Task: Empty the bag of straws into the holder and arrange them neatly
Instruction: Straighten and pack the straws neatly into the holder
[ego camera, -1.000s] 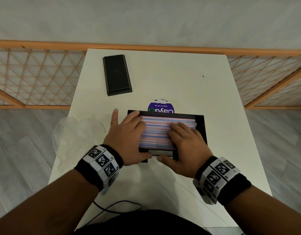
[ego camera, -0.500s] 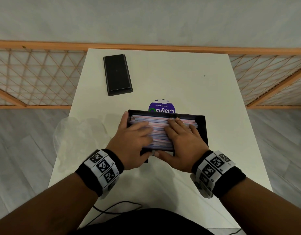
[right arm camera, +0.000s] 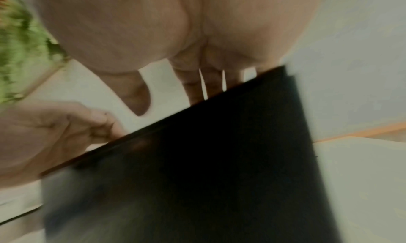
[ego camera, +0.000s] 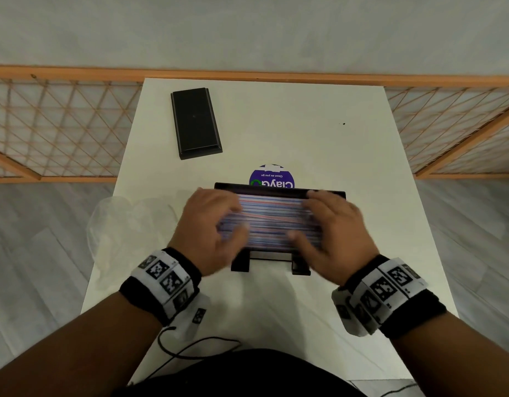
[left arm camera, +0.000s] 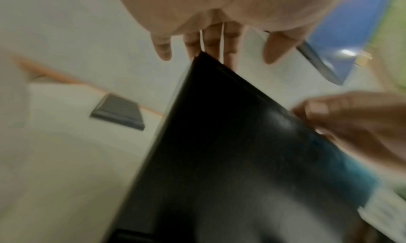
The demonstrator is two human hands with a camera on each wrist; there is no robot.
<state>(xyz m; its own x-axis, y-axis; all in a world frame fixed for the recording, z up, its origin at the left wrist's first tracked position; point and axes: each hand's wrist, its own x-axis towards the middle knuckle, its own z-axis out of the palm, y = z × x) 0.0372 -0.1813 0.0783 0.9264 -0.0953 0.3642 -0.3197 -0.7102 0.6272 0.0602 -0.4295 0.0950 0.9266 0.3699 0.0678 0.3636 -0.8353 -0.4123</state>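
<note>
Both hands have spread apart since half a second ago: they were pressing side by side on the middle of the straws, and now the left hand (ego camera: 210, 224) is sitting at the left end of the bundle and the right hand (ego camera: 330, 224) at the right end. Each hand is lying flat with straight fingers over the straws (ego camera: 271, 222), curling round nothing; the wrist views, though blurred, are showing the same straight fingers above the dark side wall.

Straws are lying level and parallel inside the black holder (ego camera: 276, 189), which is standing on the desk (ego camera: 304, 124) just in front of a purple round label (ego camera: 271, 177). No straw is showing outside the holder. The clear bag (ego camera: 118, 224) is lying slack at the desk's left edge, just beside the left hand; whether it is fully empty cannot be told, though no colour is showing through it.

Judgement: emptying appears complete, and the outward spread suggests the hands are squaring the straw ends against the holder's end walls. Arranging looks nearly finished.

A black rectangular lid-like piece (ego camera: 196, 123) is lying apart at the far left of the desk.
</note>
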